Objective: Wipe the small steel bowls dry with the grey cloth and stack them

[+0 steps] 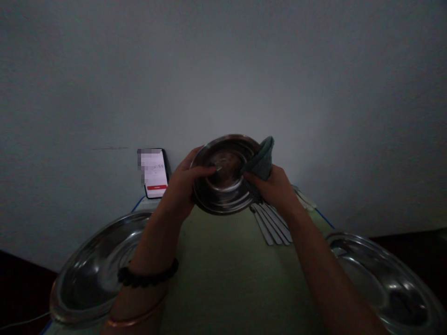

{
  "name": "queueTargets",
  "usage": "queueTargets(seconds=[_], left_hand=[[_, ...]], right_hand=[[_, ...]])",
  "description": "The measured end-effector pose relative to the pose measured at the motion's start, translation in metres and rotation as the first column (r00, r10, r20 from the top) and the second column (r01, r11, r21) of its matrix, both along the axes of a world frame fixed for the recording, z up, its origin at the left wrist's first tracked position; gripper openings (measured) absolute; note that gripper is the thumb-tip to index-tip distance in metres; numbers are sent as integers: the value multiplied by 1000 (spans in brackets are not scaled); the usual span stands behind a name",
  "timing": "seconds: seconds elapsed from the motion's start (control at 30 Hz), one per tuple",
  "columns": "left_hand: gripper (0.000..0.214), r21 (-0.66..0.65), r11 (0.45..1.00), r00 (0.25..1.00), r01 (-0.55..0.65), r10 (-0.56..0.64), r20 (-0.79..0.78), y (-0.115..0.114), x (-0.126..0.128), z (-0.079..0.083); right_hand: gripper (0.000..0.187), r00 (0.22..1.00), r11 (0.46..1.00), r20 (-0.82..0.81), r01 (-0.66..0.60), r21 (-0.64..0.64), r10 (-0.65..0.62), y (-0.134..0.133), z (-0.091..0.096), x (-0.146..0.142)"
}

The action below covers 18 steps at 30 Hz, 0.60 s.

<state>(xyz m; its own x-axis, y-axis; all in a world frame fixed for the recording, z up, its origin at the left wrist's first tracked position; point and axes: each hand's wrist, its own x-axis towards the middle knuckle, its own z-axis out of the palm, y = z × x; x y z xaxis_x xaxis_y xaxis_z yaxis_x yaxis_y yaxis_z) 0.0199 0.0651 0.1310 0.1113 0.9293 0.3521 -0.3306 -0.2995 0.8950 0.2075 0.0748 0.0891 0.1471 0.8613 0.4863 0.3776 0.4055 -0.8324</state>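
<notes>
A round, shiny metal bowl [228, 197] is held up above the table, its hollow side facing me. My left hand [185, 179] grips its left rim, with the thumb lying inside and the fingers hidden behind. At the right rim, my right hand [274, 184] is closed around a folded grey-green cloth [262, 160] pressed against the bowl. Below that hand, several flat metal cutlery handles [274, 228] lie side by side on the table.
A large metal basin [84, 265] stands at the left of the greenish table [223, 274], and another basin [391, 279] at the right. A phone [156, 174] leans on the grey wall [223, 70] behind. Pale items [305, 200] lie by the back right edge.
</notes>
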Motion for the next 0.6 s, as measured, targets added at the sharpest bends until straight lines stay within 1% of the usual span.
queueTargets(seconds=[0.07,0.1,0.17,0.23,0.33,0.4,0.43,0.47,0.5,0.53,0.6], left_hand=[[45,-20,994,987,110,-111,-115,-1,-1,-4],[44,-26,987,974,157,-159,-160,-1,0,-7],[44,-20,973,949,232,-230,-217,-1,4,-11],[45,3,961,935,275,-267,-234,-1,8,-13],[42,36,949,936,312,-301,-180,-4,10,-11],[39,42,948,945,316,-311,-96,-6,11,-9],[38,39,950,950,310,-308,-51,-7,12,-8],[37,35,955,955,296,-296,-8,-8,14,-8],[34,31,962,962,270,-271,33,-8,17,-8],[31,27,972,969,234,-235,77,-9,20,-8],[25,19,992,977,127,-128,170,-10,28,-10]], right_hand=[[20,976,995,200,72,72,-85,-9,13,11],[19,954,989,272,106,101,-129,-13,17,15],[17,908,971,357,170,167,-220,-19,23,20],[18,876,937,363,232,260,-318,-22,23,20],[19,855,856,264,322,404,-446,-21,21,15],[21,850,806,166,386,448,-499,-20,19,9],[22,853,791,111,414,451,-510,-19,19,6],[23,862,785,51,434,442,-505,-18,19,2],[24,877,793,-10,440,421,-481,-17,18,-1],[25,894,812,-74,433,391,-441,-16,17,-4],[29,919,869,-200,388,307,-339,-11,12,-10]])
